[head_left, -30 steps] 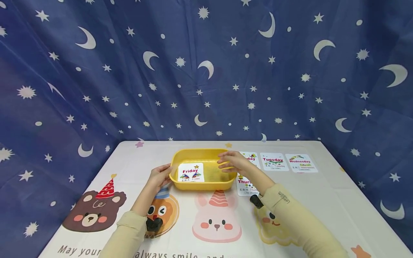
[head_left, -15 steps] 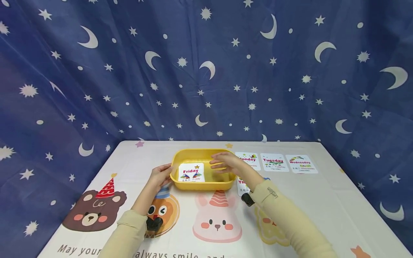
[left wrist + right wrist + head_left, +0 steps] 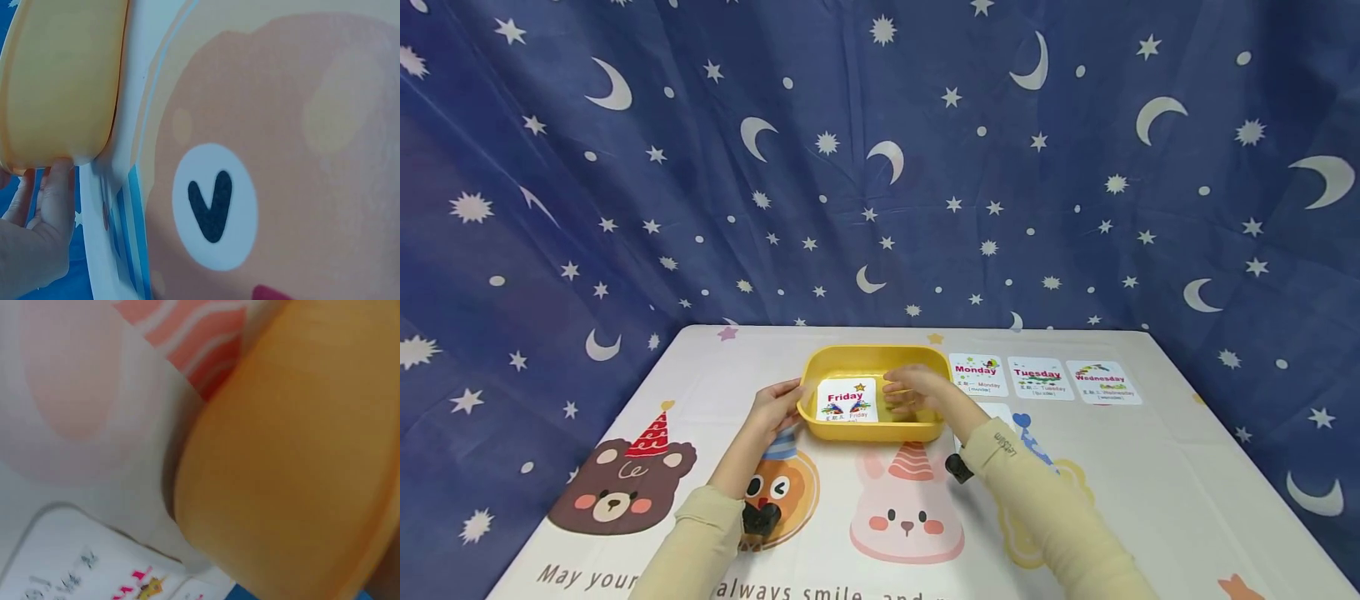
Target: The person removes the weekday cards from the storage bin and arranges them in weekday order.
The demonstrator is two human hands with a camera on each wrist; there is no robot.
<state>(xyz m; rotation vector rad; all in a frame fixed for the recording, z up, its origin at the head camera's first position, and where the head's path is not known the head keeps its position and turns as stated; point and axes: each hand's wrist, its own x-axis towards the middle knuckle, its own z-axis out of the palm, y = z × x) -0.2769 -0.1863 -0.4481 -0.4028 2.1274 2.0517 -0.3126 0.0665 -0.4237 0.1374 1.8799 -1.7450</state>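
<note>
A yellow plastic tray (image 3: 872, 432) stands on the table, with a white Friday card (image 3: 847, 400) lying in its left part. My left hand (image 3: 777, 407) grips the tray's left end; in the left wrist view, the fingers (image 3: 59, 194) meet its end wall. Over the tray's right part, my right hand (image 3: 921, 390) reaches in past the right rim, its fingers loosely bent and nothing visible in them. The hand itself is hidden in the right wrist view, where the tray's outer wall (image 3: 281, 462) fills much of the frame.
Monday (image 3: 978, 375), Tuesday (image 3: 1041, 379) and Wednesday (image 3: 1103, 382) cards lie in a row right of the tray. Another card (image 3: 997, 410) is partly covered by my right forearm. A starry blue curtain (image 3: 880, 167) hangs behind the table.
My right hand has moved left and lower into the tray. My right forearm now covers more of the Thursday card, and the Monday card is uncovered. The left hand stays put.
</note>
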